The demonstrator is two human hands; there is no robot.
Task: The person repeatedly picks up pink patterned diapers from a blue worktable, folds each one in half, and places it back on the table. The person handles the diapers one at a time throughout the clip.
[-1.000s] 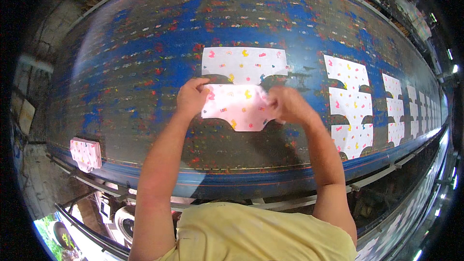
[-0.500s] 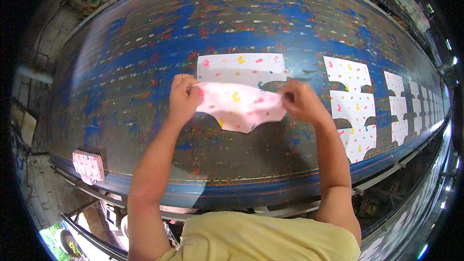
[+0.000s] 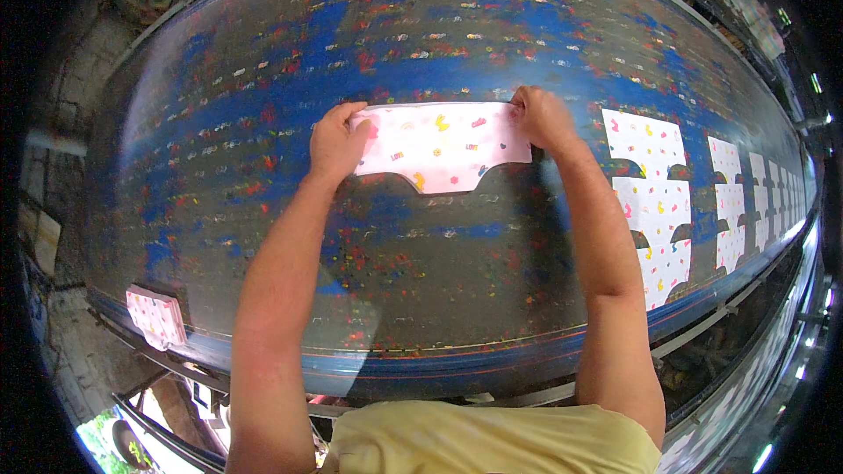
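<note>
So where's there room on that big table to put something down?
The speckled table is bare left of the left hand, beyond the cloth stack; between the printed cloth and the near edge; and on the printed cloth's far side. It's crowded on the right, where cut pieces lie in rows.

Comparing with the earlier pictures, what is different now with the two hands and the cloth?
The left hand and right hand moved the printed cloth piece forward, over the flat piece beyond, now hidden. Both keep hold. The cloth stack at left and cloth rows at right stayed put.
</note>
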